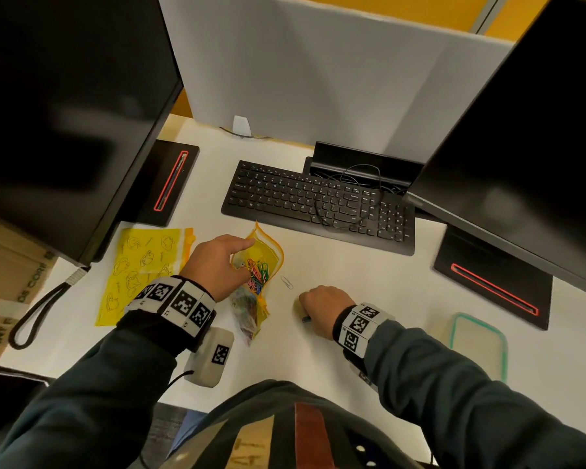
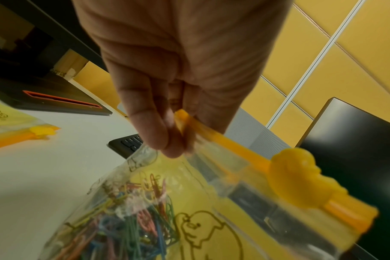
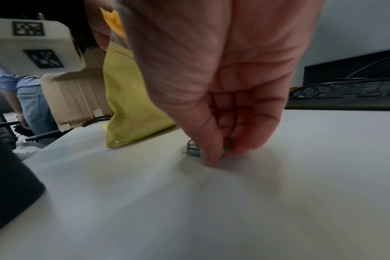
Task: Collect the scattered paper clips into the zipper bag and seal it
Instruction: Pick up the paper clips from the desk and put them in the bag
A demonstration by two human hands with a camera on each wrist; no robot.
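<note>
I have my left hand (image 1: pixel 219 264) up off the white bench (image 1: pixel 369 350), its fingers (image 2: pixel 145 123) pinching the orange zip strip at the mouth of the clear zipper bag printed with yellow ducks (image 1: pixel 257 265), so the bag hangs open with its bottom resting on the bench near the middle. A bunch of coloured paper clips (image 2: pixel 131 219) sits inside it, and the yellow duck-shaped slider (image 2: pixel 301 179) is on the strip just past my fingertips. My right hand (image 1: pixel 325 308) is low on the bench to the right of the bag, fingers (image 3: pixel 207 137) curled down with thumb and fingertips closing round a couple of small paper clips, one blue and one green (image 3: pixel 228 143), which are on the surface; whether they are lifted I cannot tell. A single silver paper clip (image 1: pixel 287 282) lies on the bench between the bag and my right hand. A second flat yellow duck-print zipper bag (image 1: pixel 142 269) lies to the left. Farther away sits a black keyboard (image 1: pixel 318 204) with a cable draped over it, flanked by two dark monitors (image 1: pixel 65 113) on black stands. Near right lies a clear lid with a green rim (image 1: pixel 477 343).
</note>
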